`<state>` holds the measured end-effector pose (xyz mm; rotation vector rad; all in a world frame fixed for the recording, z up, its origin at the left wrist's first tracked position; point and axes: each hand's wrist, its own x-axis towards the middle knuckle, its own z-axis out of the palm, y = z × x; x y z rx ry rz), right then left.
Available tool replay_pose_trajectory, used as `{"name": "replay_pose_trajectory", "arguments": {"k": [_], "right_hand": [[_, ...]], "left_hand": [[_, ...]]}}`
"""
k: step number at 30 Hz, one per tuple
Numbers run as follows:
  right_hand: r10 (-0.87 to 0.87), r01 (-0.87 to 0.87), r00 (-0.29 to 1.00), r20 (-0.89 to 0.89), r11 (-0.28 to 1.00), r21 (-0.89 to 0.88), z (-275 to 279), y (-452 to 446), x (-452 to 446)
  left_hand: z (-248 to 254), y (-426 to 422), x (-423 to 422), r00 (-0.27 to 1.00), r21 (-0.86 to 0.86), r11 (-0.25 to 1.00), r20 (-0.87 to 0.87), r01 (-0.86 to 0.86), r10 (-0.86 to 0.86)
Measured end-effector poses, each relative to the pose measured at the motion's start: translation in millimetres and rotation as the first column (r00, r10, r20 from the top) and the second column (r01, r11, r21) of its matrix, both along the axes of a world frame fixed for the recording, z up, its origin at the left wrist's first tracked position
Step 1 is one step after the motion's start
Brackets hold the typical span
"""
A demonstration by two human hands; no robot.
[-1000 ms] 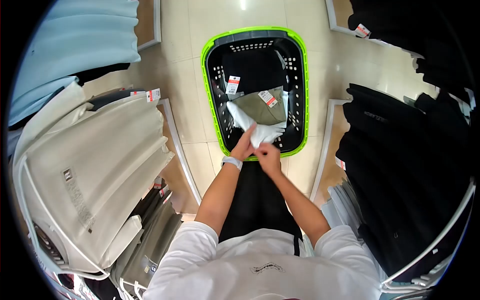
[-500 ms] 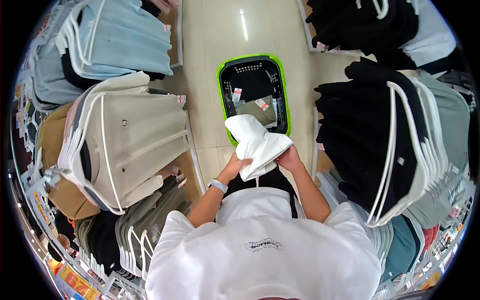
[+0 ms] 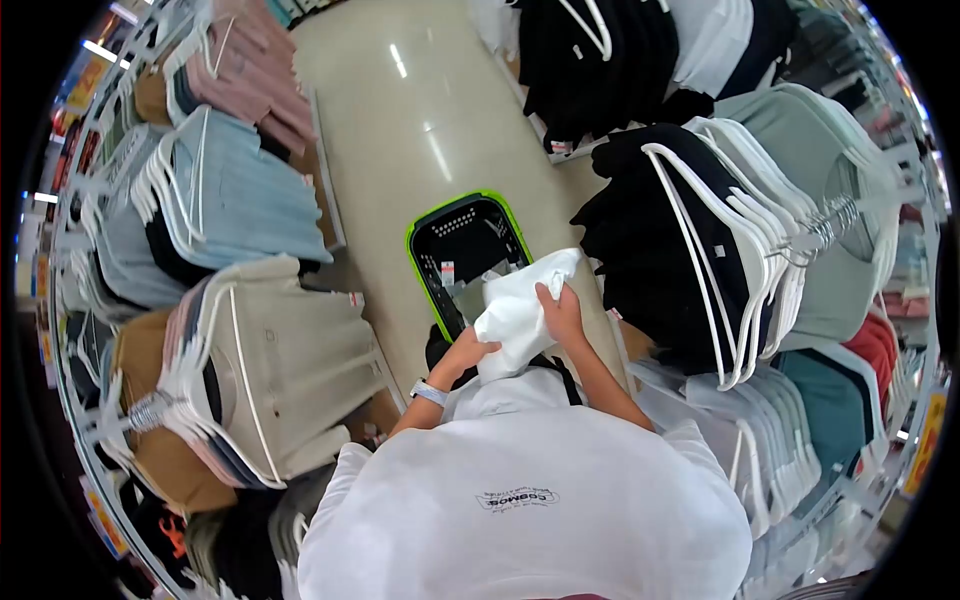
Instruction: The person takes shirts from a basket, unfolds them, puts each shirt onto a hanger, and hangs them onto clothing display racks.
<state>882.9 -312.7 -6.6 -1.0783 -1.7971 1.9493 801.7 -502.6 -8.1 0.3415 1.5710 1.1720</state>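
White cloth is pinched near its edge by the bent fingers of the right hand and gripped by the closed fingers of the left hand; it is bunched, with no flat, finished fold visible. It is held up by the near end of the basket, not laid inside, where tagged dark clothing already lies.

Basket between hanging garments, clothing apparently inside
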Motion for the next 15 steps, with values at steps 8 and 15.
{"name": "replay_pose_trajectory", "arguments": {"k": [8, 15], "right_hand": [[0.302, -0.278, 0.95, 0.083, 0.691, 0.667, 132, -81, -50], [0.236, -0.193, 0.972, -0.015, 0.829, 0.524, 156, -145, -74]], "left_hand": [[79, 21, -82, 0.781, 0.263, 0.945, 0.624, -0.193, -0.014], [61, 19, -124, 0.971, 0.406, 0.908, 0.152, 0.107, -0.182]]}}
